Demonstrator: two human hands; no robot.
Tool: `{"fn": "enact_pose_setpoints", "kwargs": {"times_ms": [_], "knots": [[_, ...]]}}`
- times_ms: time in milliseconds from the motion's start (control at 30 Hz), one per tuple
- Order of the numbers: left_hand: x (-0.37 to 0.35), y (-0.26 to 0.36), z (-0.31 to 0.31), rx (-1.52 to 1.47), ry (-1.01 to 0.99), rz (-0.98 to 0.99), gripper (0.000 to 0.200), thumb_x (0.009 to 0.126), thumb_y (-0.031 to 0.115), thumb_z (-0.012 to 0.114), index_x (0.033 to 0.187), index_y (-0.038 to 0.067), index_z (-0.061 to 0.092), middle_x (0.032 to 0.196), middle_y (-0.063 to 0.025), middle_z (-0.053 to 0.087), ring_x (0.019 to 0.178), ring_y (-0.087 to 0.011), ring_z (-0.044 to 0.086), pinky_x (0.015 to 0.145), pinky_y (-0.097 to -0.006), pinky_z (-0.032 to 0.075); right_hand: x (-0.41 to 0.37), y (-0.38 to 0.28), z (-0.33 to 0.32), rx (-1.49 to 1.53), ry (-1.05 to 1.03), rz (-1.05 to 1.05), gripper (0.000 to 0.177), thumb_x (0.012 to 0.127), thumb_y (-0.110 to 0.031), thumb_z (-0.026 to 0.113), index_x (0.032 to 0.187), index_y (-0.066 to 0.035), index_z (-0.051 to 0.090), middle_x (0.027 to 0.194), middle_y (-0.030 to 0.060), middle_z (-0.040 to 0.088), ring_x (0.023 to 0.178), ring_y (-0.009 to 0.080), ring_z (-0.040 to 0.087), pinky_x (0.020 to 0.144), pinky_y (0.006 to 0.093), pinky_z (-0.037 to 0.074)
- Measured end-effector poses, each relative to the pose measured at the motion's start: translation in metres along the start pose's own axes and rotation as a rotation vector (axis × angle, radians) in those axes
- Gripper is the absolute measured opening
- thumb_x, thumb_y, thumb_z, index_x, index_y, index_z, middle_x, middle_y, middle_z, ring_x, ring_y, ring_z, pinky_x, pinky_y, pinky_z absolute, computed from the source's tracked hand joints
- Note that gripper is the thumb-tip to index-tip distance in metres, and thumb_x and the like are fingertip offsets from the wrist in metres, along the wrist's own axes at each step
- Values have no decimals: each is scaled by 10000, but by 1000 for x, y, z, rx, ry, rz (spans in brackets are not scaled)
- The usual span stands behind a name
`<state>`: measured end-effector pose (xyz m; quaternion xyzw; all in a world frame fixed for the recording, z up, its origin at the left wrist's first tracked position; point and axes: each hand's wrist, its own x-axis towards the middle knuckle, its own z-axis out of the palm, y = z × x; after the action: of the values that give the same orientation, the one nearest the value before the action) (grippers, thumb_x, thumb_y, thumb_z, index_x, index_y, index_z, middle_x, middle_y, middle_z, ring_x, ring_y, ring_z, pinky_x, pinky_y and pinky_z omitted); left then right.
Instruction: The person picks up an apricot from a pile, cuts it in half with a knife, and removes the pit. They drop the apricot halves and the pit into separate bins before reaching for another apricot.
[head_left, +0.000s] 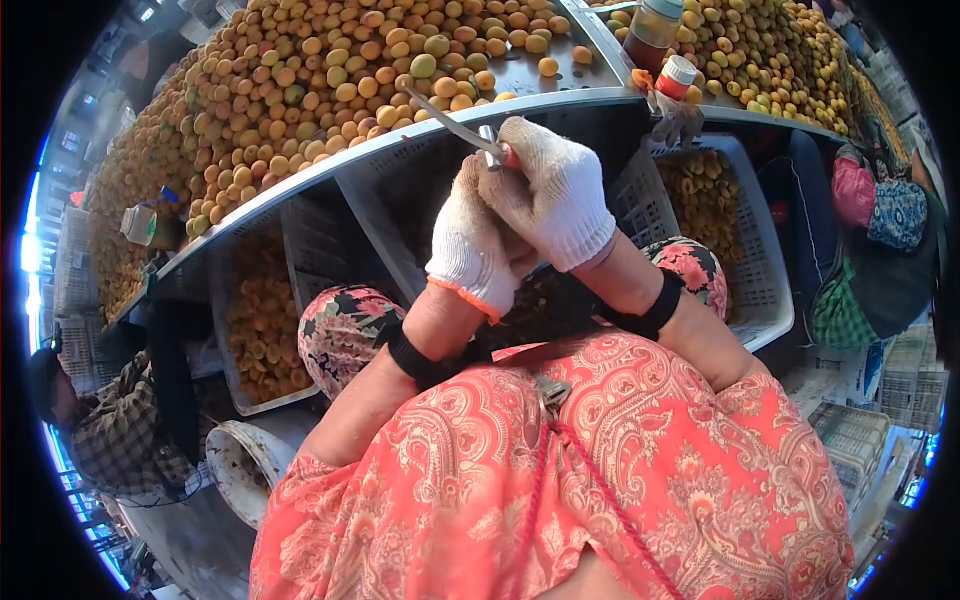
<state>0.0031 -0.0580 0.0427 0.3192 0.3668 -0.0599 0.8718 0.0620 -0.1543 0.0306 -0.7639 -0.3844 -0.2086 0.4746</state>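
Two hands in white knitted gloves meet over the lap. The right hand (556, 195) is clenched tight round a thin steel-bladed knife (455, 125) with a reddish handle, its blade slanting up and away to the left. The left hand (468, 245) presses against the right from below, fingers curled narrow. What they enclose is hidden; perhaps one small fruit sits between the palms, but I cannot tell. Just beyond the blade runs the rim of a long grey metal table (330, 165) heaped with small yellow-orange fruits (300, 80). White slatted plastic crates (765, 300) stand beneath the table, partly filled. The risk, as I judge it, lies in how close the hands are: a slip of the blade would meet the left glove, whose knit would stop little. Fruits lying near the table rim could also roll off if knocked.
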Motion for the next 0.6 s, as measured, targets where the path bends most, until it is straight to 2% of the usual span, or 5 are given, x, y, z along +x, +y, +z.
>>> {"fn": "enact_pose_setpoints", "kwargs": {"times_ms": [100, 167, 267, 367, 600], "knots": [[10, 9, -10, 67, -213, 33, 400, 996, 539, 421, 1009, 188, 611, 582, 44, 422, 400, -99, 319, 392, -253, 200, 0, 11, 3, 501, 76, 295, 164, 919, -178, 665, 853, -40, 606, 709, 56, 615, 603, 194, 605, 555, 299, 477], [26, 16, -23, 27, -382, 124, 453, 1018, 523, 386, 1047, 127, 602, 593, 25, 429, 424, -123, 316, 420, -275, 251, -2, 14, 4, 1030, 213, 535, 224, 1012, -172, 588, 887, 13, 609, 742, -38, 575, 656, 20, 507, 555, 186, 402], [33, 16, -33, -44, -585, 134, 529, 1016, 564, 372, 1150, 100, 587, 730, -25, 536, 551, -143, 448, 519, -307, 379, 1, 1, 2, 859, 266, 550, 208, 1004, -166, 598, 901, 14, 618, 739, -13, 597, 673, 42, 536, 574, 211, 424], [18, 6, -15, -331, -239, 169, 479, 989, 486, 529, 1259, 91, 545, 1051, -96, 619, 765, -172, 574, 627, -329, 488, -6, -2, 11, 356, -82, 303, 187, 981, -172, 643, 963, 13, 658, 748, -3, 615, 716, 79, 571, 619, 264, 472], [21, 17, -49, -152, -713, 47, 493, 976, 402, 546, 1299, 31, 521, 915, -108, 610, 565, -164, 502, 436, -262, 360, 4, -5, -33, 441, 85, 430, 273, 981, -268, 655, 1068, -11, 692, 716, 10, 655, 612, 69, 581, 530, 231, 453]]}}
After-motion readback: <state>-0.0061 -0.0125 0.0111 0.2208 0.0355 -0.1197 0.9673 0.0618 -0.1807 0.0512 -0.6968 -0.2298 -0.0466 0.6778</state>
